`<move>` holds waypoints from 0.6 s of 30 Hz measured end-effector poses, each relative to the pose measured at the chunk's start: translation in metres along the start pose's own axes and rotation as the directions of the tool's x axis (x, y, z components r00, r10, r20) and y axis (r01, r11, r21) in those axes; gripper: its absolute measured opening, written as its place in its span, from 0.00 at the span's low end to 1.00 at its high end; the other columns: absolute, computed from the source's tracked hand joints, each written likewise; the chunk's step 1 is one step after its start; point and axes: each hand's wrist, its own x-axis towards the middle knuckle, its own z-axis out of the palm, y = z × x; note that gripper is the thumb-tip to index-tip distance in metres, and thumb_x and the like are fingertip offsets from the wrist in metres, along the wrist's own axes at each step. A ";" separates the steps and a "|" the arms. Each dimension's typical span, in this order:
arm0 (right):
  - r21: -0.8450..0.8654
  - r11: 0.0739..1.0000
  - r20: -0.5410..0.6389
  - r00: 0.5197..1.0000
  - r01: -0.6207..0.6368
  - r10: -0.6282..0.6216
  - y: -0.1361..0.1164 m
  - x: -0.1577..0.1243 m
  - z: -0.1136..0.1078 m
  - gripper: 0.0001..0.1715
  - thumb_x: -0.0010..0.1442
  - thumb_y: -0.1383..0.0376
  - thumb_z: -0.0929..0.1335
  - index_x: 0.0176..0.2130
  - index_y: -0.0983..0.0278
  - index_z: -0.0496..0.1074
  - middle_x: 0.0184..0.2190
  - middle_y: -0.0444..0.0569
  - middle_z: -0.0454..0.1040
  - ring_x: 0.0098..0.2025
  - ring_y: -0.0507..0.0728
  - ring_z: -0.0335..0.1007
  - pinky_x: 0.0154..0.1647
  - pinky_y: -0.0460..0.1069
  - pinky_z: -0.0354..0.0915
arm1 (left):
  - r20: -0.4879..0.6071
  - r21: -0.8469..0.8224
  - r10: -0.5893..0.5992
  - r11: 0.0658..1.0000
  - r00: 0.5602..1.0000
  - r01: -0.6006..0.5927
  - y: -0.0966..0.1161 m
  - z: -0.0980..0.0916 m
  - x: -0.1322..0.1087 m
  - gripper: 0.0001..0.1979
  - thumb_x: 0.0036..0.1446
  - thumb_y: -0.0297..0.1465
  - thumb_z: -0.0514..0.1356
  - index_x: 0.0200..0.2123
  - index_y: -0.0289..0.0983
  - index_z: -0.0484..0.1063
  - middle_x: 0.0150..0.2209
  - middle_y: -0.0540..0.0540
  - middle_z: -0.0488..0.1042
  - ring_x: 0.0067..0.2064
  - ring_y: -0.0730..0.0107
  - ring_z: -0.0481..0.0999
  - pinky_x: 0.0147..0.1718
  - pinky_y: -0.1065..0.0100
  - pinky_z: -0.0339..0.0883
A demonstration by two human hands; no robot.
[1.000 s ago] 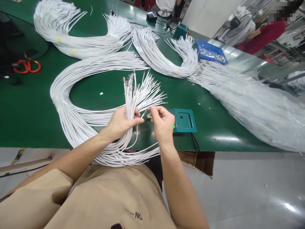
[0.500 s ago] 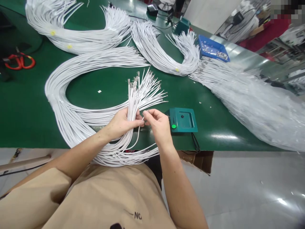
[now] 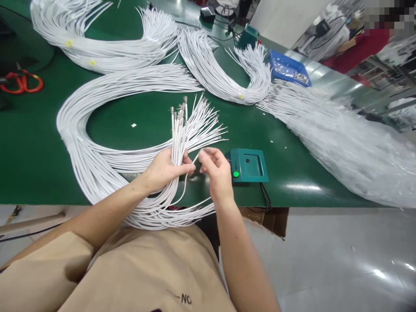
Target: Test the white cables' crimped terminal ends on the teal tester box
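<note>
A bunch of white cables [image 3: 178, 145], its metal-tipped ends pointing up, is wrapped in my left hand [image 3: 167, 168]. The thumb of that hand lies along one cable that bends out to the right. My right hand [image 3: 214, 167] pinches the end of this single cable [image 3: 195, 159]; its tip is hidden by the fingers. Behind the bunch, more cable ends [image 3: 211, 123] fan out over the green table. The rest of the cables [image 3: 73, 130] curve round in a big loop on the left and hang over the table's front edge.
Right of my right hand sits a small green device [image 3: 249, 165] with a lit green button. Farther back are a blue tray [image 3: 289, 68] of small metal parts, cable bundles [image 3: 224, 71] and a plastic-wrapped bundle [image 3: 344, 134]. Red-handled scissors [image 3: 22, 82] lie left. A person in red [image 3: 360, 50] is beyond.
My right hand has shifted slightly away from my left, and more of the single cable shows between them. The view has moved a little.
</note>
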 end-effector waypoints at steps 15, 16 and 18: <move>0.353 0.920 0.127 0.983 -0.171 0.134 0.003 -0.002 0.007 0.07 0.51 0.65 0.71 0.25 0.67 0.73 0.18 0.38 0.59 0.21 0.46 0.53 0.24 0.44 0.53 | -0.025 -0.113 0.032 0.993 0.999 -0.034 -0.006 0.001 0.002 0.12 0.50 0.34 0.66 0.30 0.35 0.66 0.28 0.51 0.73 0.29 0.74 0.72 0.31 0.71 0.64; 0.386 0.900 0.156 0.976 -0.202 0.152 0.002 -0.001 0.007 0.07 0.51 0.66 0.70 0.24 0.66 0.73 0.18 0.37 0.58 0.21 0.45 0.52 0.24 0.44 0.53 | -0.028 -0.142 0.037 0.989 0.999 -0.040 -0.006 0.001 0.002 0.13 0.49 0.34 0.66 0.30 0.35 0.65 0.28 0.51 0.72 0.29 0.74 0.72 0.31 0.71 0.64; 0.406 0.880 0.187 0.965 -0.246 0.183 -0.002 0.001 0.007 0.07 0.52 0.66 0.70 0.25 0.66 0.74 0.18 0.37 0.57 0.20 0.45 0.51 0.24 0.44 0.55 | -0.003 -0.204 0.037 0.978 0.999 -0.037 -0.004 0.003 0.002 0.14 0.50 0.33 0.66 0.31 0.36 0.62 0.27 0.52 0.72 0.29 0.74 0.73 0.32 0.71 0.66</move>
